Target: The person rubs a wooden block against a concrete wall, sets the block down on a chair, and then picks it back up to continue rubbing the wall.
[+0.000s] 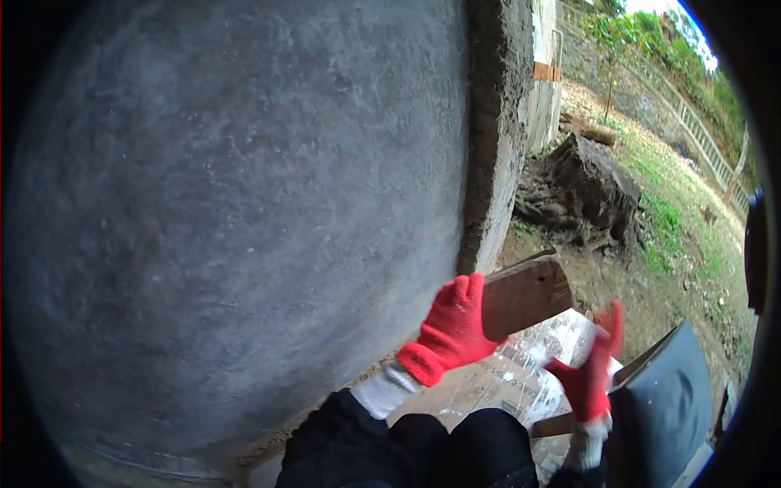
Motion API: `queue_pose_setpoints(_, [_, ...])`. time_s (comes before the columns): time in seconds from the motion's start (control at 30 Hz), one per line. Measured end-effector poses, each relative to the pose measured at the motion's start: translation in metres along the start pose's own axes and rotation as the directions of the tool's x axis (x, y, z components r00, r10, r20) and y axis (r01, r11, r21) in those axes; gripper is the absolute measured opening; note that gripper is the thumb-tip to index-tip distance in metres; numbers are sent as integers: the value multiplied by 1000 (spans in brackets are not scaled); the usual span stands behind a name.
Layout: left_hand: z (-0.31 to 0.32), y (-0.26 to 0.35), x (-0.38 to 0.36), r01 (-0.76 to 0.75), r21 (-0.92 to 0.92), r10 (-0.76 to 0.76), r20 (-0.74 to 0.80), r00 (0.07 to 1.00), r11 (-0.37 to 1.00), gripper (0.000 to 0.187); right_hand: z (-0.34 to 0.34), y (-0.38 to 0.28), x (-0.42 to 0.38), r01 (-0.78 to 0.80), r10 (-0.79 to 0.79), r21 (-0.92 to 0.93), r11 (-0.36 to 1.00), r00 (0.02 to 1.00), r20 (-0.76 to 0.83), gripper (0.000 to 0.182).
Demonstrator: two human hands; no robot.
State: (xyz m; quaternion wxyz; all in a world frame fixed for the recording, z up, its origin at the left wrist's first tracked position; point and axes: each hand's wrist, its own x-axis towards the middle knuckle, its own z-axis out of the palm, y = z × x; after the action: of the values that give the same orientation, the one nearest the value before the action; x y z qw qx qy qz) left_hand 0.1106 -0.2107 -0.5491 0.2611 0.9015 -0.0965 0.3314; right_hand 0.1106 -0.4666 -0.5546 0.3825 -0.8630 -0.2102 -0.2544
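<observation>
My left hand [457,332], in a red knitted glove with a white cuff below it, grips the near end of a short brown wooden board [529,294]. The board's far end points right, away from the grey wall. My right hand [590,376], in a matching red glove, is to the right of and slightly below the board, apart from it. Motion blurs this hand, but its fingers point up and its thumb stands away from them. Beneath the hands lies a pale printed sheet [480,386] with white marks.
A smooth grey plastered wall [260,203] fills the left, ending in a rough concrete edge [498,138]. A dark curved container [671,407] stands at the right, near a wooden piece [553,425]. Farther off are a dark stump-like mound [586,191], grass [667,220] and a fence [700,134].
</observation>
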Motion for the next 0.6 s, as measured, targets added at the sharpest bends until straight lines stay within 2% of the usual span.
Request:
queue_pose_setpoints(0.03, [-9,-9,-1,-57,104,54,28,998,993,86,26,-27,31,256,-248,-348,902,966,67,97])
queue_pose_setpoints(0.07, [-20,-18,0,-142,169,139,27,990,975,86,48,-42,58,444,-436,-299,845,895,96,82])
queue_pose_setpoints(0.13, [-41,-34,5,-188,416,177,65,982,890,85,85,-56,97,646,-657,-349,679,746,104,72])
queue_pose_setpoints(0.2, [-66,-48,17,-183,491,172,67,983,851,85,113,-57,127,704,-701,-227,673,705,108,62])
queue_pose_setpoints(0.23, [-74,-50,24,-155,549,148,58,987,822,84,121,-58,145,753,-758,-236,614,646,90,60])
queue_pose_setpoints(0.27, [-79,-51,32,-141,552,135,51,989,822,84,129,-58,162,761,-764,-225,608,638,96,60])
queue_pose_setpoints(0.33, [-90,-51,56,-125,686,176,-5,984,717,86,146,-63,200,860,-862,-69,505,498,-100,56])
queue_pose_setpoints(0.4, [-106,-44,95,-89,771,266,-107,958,631,87,132,-88,245,869,-885,-191,457,422,-197,60])
queue_pose_setpoints(0.47, [-126,-32,134,-79,838,379,-158,912,540,87,123,-112,287,872,-860,-142,468,413,-298,69])
queue_pose_setpoints(0.6, [-145,-25,167,17,843,308,-215,927,537,87,122,-129,331,879,-842,33,476,466,-272,80])
